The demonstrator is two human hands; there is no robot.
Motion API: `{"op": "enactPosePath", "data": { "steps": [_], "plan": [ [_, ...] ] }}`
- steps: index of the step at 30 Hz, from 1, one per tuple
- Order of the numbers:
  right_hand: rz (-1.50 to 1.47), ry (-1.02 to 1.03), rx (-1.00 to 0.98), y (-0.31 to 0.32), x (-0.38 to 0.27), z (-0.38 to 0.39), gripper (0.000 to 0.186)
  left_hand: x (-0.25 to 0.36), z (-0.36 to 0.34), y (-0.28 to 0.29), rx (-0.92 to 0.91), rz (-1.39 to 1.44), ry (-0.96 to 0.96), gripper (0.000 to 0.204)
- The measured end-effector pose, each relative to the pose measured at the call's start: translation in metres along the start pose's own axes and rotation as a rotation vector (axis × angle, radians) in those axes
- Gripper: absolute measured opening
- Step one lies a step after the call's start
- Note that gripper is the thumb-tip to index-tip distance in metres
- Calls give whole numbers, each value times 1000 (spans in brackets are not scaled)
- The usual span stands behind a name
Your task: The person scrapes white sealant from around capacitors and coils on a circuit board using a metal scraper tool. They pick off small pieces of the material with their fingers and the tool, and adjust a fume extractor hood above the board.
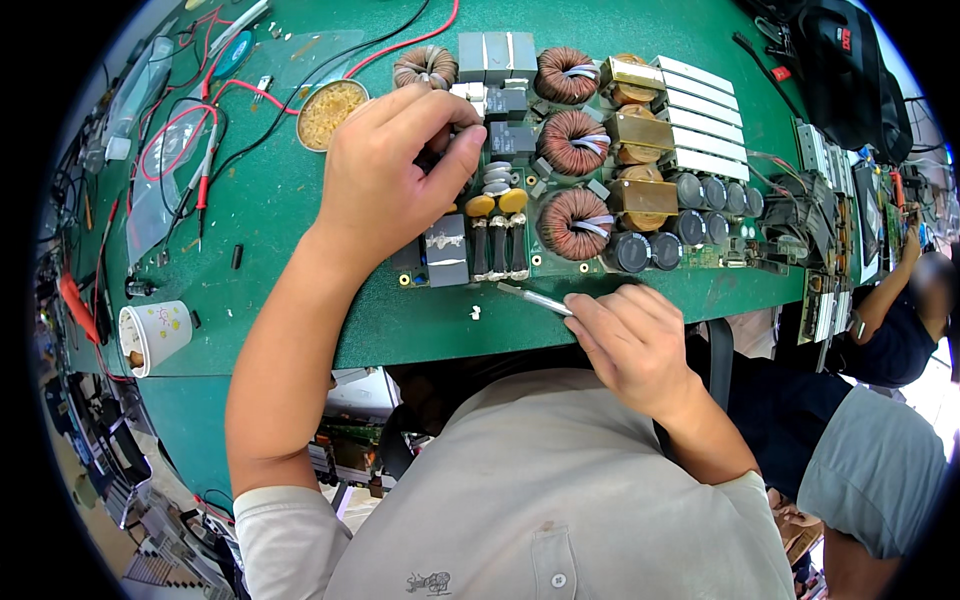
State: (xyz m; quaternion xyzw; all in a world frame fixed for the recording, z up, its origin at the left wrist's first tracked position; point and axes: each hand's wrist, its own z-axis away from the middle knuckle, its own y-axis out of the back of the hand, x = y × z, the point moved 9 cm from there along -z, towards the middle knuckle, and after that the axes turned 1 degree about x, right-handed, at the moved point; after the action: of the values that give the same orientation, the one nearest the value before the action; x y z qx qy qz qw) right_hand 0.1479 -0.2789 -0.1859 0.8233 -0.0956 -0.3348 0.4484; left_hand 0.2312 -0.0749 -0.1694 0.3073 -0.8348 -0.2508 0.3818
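My left hand [405, 160] reaches over the left end of a large circuit board [548, 262], thumb and fingers drawn together beside the white and dark block parts. What its fingertips hold, if anything, is hidden. My right hand [640, 345] grips a slim silver craft knife [542, 299] near the board's front edge, blade pointing left. Copper-wound toroid coils [574, 142], yellow disc parts [497, 203], black upright parts [498, 248] and round black capacitors [628, 252] crowd the board. A few white scraps [475, 313] lie on the green bench mat just left of the blade.
A round tin of yellowish material [332, 115] stands beyond my left wrist. Farther left are red and black test leads [203, 190] and a paper cup [155, 338]. A black bag [850, 80] sits at the far right. Another person's arm [888, 290] shows at the right.
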Motion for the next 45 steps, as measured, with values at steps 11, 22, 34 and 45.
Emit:
{"op": "enactPosePath", "data": {
  "steps": [11, 22, 34, 45],
  "plan": [
    [-442, -163, 42, 25, 14, 6, 33, -3, 1, 1, 26, 87, 64, 9],
    [-774, -131, 171, 67, 6, -9, 25, -5, 3, 3, 16, 98, 30, 10],
    [-724, -167, 18, 30, 20, -53, 16, -8, 6, 5, 70, 110, 11, 9],
    [-581, 1, -231, 8, -3, -80, 13, -9, 10, 6, 150, 91, -30, 10]
  ]
}}
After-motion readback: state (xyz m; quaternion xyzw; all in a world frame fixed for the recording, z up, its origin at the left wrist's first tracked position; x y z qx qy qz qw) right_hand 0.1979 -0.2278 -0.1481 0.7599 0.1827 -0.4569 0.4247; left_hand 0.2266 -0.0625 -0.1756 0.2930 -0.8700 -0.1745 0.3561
